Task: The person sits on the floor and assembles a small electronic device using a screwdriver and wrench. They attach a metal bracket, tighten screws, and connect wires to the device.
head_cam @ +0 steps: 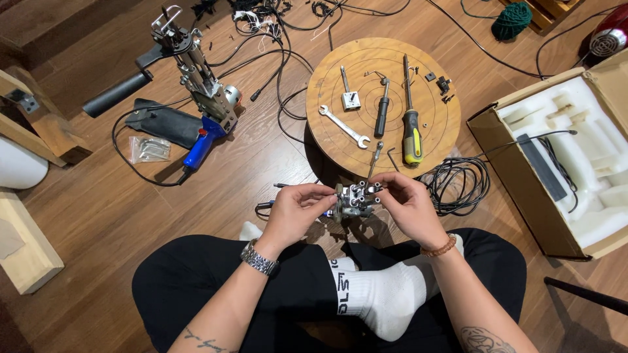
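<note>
I sit cross-legged on a wooden floor. My left hand (pixel 296 210) and my right hand (pixel 409 204) both grip a small metal assembly (pixel 356 199) of silver and dark parts, held between them above my legs. The left hand pinches its left side. Fingers of the right hand rest on its upper right edge. A thin metal rod (pixel 374 159) rises from the assembly toward the round wooden board (pixel 333 78) in front of me.
On the board lie a wrench (pixel 344 126), a black-handled tool (pixel 382 110), a yellow-handled screwdriver (pixel 411 124) and small parts. A machine with a blue handle (pixel 199 98) stands at left. An open cardboard box (pixel 562 157) with foam sits at right. Cables (pixel 458 183) sprawl about.
</note>
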